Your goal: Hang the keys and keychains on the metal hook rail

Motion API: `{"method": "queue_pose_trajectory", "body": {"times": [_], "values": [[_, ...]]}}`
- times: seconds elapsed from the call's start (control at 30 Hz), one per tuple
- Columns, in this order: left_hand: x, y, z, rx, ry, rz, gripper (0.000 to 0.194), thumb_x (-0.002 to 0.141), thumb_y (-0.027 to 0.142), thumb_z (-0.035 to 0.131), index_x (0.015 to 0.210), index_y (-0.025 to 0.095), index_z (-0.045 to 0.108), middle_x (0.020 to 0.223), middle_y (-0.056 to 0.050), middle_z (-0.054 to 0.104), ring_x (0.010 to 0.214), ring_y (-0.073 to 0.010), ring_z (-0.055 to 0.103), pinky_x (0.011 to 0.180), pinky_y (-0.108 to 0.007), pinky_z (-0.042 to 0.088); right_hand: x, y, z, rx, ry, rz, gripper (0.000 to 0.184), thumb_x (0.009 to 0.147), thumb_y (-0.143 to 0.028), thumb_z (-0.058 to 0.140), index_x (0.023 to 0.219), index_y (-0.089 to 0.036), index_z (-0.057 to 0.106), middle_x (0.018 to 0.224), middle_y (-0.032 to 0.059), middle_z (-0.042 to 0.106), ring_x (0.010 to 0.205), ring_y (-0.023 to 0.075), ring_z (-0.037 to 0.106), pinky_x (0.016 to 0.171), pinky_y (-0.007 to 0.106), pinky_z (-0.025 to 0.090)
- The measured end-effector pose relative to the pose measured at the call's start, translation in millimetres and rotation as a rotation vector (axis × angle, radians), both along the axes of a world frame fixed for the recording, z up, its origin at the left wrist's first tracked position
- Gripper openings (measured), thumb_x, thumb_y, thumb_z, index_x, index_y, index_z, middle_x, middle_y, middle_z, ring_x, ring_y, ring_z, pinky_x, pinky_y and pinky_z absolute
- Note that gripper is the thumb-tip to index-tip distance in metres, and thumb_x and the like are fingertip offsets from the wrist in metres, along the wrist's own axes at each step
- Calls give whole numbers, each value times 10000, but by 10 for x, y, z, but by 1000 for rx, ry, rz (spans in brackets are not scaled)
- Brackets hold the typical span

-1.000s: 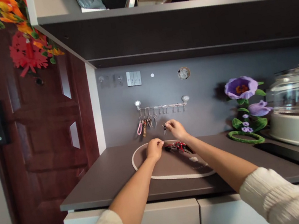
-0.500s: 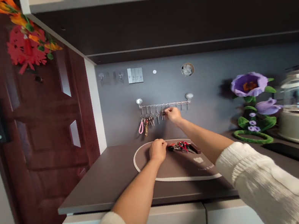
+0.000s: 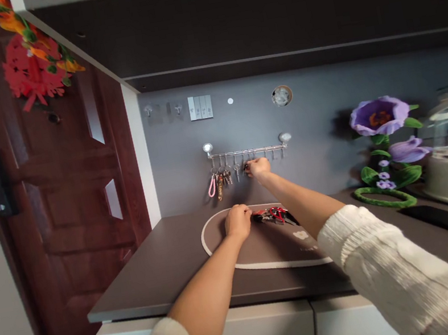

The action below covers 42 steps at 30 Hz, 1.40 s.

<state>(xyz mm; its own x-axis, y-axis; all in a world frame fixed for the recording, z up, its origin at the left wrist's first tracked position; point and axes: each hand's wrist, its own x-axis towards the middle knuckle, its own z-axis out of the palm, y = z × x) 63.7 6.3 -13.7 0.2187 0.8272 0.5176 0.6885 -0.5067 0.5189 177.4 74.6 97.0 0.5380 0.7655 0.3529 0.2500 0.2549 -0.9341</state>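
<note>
- Head view: the right hand (image 3: 259, 168) pinches small keys (image 3: 246, 169) at the fingertips, just beneath the middle of the hook rail (image 3: 247, 152) on the far wall.
- Hanging keys (image 3: 226, 176) fill the rail's left hooks.
- The left hand (image 3: 238, 220), fingers curled, is over the brown mat (image 3: 256, 251); whether it grasps anything, I cannot tell.
- Right of it, a key pile (image 3: 276, 215) lies on the mat's far part.

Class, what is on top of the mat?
A heap, apparently keys with red parts, lies on the mat beside the left hand; whatever the right arm covers there is hidden.
</note>
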Motion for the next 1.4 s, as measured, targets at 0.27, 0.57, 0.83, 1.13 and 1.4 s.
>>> {"method": "queue_pose_trajectory", "body": {"times": [0.27,0.57,0.83,1.13,1.4], "values": [[-5,28,-14,7,-20,-7,185,803,210,486,795,182,669,886,-56,656,851,-154,585,795,-256,415,71,42,-116,-9,8,28,110,777,-149,496,688,-123,554,659,46,602,505,87,559,467,200,484],[-8,63,-46,7,-28,-16,179,800,220,498,802,183,673,892,-58,661,858,-151,589,795,-253,421,131,-99,-129,-14,0,107,113,783,-121,487,680,-124,534,624,30,585,520,71,546,472,172,461],[-23,104,-60,23,-36,-38,180,797,216,500,807,164,672,892,-63,666,838,-146,582,795,-258,422,184,-365,-161,41,17,217,119,815,-126,442,721,-134,514,663,17,579,511,50,522,454,148,413],[-62,67,-39,54,34,-73,174,791,203,498,824,170,665,883,-50,652,860,-154,561,805,-262,420,278,-776,-495,37,-136,233,82,820,-167,452,828,-148,532,719,35,650,589,72,590,602,182,446],[-57,8,-15,119,170,-118,175,805,189,491,852,181,660,888,-46,618,840,-144,547,793,-251,412,396,-977,-856,-13,-549,178,129,785,-158,495,870,-162,591,788,32,667,753,111,619,757,230,437]]}}
